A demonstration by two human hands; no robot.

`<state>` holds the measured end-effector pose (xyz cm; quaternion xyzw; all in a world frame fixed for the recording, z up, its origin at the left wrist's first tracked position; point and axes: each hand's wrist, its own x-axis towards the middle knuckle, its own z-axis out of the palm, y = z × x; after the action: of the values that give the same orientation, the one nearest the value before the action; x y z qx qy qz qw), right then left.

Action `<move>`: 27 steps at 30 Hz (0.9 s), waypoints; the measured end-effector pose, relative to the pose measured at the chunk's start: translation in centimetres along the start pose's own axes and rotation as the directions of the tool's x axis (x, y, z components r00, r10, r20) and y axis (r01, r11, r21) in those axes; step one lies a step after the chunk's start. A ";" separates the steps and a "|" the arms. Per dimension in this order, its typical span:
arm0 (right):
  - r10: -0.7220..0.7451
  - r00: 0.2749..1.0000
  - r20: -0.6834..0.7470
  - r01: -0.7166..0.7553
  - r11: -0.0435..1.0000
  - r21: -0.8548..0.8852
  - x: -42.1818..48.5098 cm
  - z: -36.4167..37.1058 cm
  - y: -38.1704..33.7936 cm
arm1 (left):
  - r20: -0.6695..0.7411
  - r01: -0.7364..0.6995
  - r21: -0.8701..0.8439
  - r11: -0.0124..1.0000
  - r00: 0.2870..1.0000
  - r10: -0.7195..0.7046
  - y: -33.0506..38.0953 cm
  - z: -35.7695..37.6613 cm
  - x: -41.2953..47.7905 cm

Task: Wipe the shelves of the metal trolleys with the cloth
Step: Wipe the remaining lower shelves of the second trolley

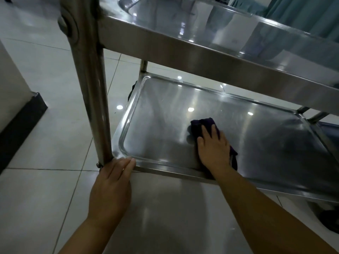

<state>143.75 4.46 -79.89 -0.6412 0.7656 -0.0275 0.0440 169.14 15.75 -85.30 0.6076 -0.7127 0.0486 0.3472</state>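
The right hand (213, 151) is lying flat on a crumpled dark purple cloth (200, 123), its fingers (205, 132) stretched straight and pressing the cloth down rather than curling round it. The cloth is sitting on the lower shelf (156, 129) of the shiny stainless-steel trolley, about midway along the shelf and closer to its near edge than its far one, with a tail of fabric showing behind the wrist. The left hand (110, 186) is resting at the shelf's near left corner, its fingers (128, 165) lying nearly straight along the raised rim just beside the foot of the round metal upright post (91, 92); the thumb is hidden. The trolley's upper shelf (201, 33) is overhanging the far edge. The trolley is standing on pale glossy floor tiles (45, 134).
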 end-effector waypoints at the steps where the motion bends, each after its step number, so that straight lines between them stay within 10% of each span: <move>1: 0.069 0.998 0.015 -0.069 0.998 0.006 0.2 0.0 0.1 | -0.015 0.012 -0.012 1.000 1.000 -0.012 -0.1 0.3 -0.1; 4: 0.138 0.990 0.032 -0.138 0.990 0.006 0.2 0.6 -3.0 | -0.057 0.027 -0.036 0.999 0.998 -0.029 -0.2 1.0 -0.2; 12: -0.576 0.815 0.058 0.574 0.817 0.049 -3.5 2.7 -15.9 | -0.117 -0.008 -0.021 1.000 0.993 0.005 -1.0 2.1 -0.1; 17: -0.554 0.829 0.070 0.556 0.831 -0.011 4.4 2.8 -16.8 | 0.062 -0.052 0.071 0.996 0.997 0.048 -3.4 3.6 -4.1; 27: -0.479 0.873 0.093 0.481 0.877 -0.006 10.5 2.2 -16.7 | -0.108 -0.065 -0.027 0.998 0.992 0.062 -1.8 1.7 0.3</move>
<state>158.46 -8.80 -80.76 -0.8122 0.5802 0.0017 0.0604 170.02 14.21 -87.08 0.5759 -0.7126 0.0813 0.3922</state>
